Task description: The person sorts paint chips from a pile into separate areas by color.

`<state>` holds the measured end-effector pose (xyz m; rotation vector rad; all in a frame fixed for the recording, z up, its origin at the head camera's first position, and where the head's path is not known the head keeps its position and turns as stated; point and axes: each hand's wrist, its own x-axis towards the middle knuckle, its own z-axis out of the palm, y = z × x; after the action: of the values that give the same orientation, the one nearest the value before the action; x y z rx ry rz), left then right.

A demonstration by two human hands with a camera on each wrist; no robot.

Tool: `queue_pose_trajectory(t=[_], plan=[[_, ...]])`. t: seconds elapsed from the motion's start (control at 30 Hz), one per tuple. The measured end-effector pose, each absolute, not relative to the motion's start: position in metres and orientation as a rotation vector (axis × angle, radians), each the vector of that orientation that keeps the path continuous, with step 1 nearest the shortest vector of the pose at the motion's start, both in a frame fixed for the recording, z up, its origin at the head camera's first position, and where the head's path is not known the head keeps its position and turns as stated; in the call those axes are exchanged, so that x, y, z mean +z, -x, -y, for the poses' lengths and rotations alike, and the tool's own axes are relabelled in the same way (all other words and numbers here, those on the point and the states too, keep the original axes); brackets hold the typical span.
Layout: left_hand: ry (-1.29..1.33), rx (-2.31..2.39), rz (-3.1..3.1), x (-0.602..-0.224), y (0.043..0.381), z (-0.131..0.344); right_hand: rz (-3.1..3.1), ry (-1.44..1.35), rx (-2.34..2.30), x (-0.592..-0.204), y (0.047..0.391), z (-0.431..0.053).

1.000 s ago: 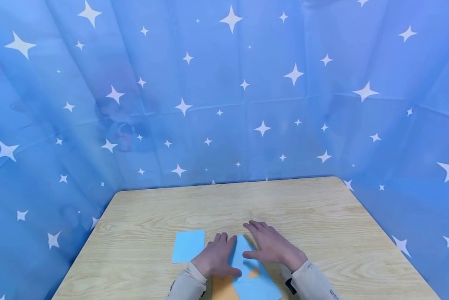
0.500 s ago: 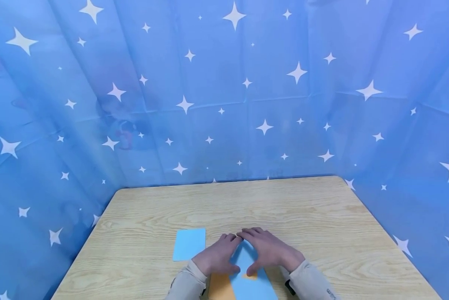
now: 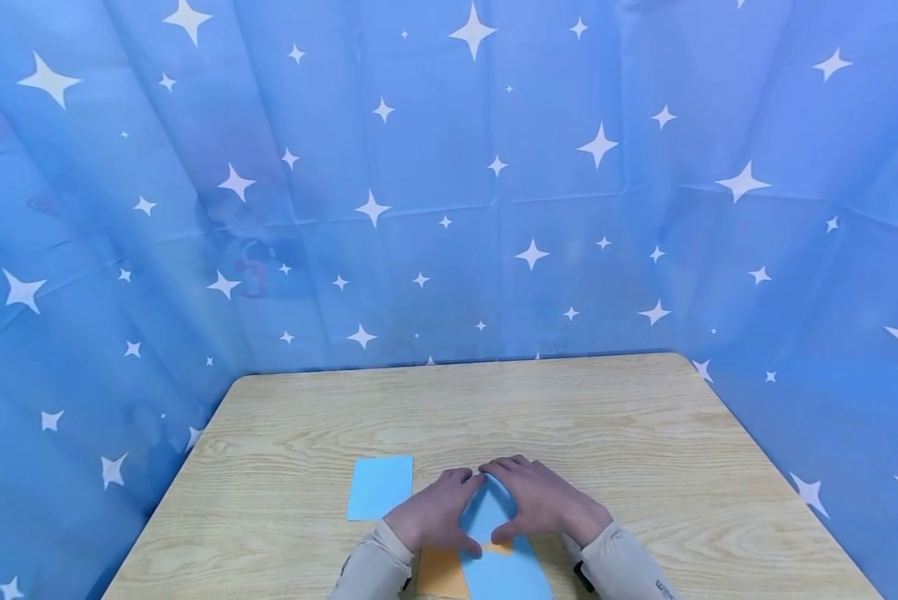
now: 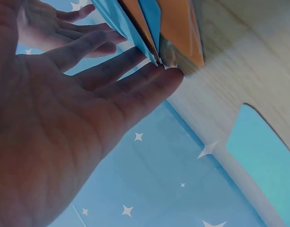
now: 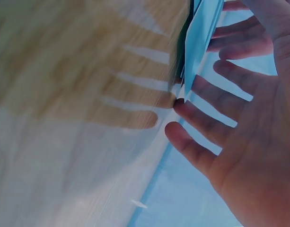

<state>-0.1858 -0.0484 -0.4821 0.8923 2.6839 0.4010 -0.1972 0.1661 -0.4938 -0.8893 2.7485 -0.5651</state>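
A folded blue paper [image 3: 505, 577] lies at the table's near middle, over an orange paper [image 3: 441, 573]. A small orange patch shows on the blue one between the thumbs. My left hand [image 3: 436, 510] is on its left side and my right hand [image 3: 542, 500] on its right, index fingertips close together at the far point. In the left wrist view, fairly straight left fingers touch the far tip of the layered blue and orange sheets [image 4: 180, 30]. The right wrist view has the right fingers spread, some touching the blue paper's edge [image 5: 201, 42].
A flat light-blue square of paper [image 3: 381, 487] lies left of my left hand. The wood-grain table [image 3: 606, 408] reaches back to a blue curtain [image 3: 449, 167] with white stars, which also hangs on both sides.
The right hand has moved left and in, from hovering beside the paper to its far tip. The left fingers have shifted toward the tip as well. The blue paper has turned slightly.
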Motion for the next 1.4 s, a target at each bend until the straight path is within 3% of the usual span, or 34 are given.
queue_pose_trajectory(t=[1.4], plan=[[-1.018, 0.712, -2.598, -0.458, 0.206, 0.079, -2.781, 0.954, -0.712, -0.472, 0.195, -0.173]])
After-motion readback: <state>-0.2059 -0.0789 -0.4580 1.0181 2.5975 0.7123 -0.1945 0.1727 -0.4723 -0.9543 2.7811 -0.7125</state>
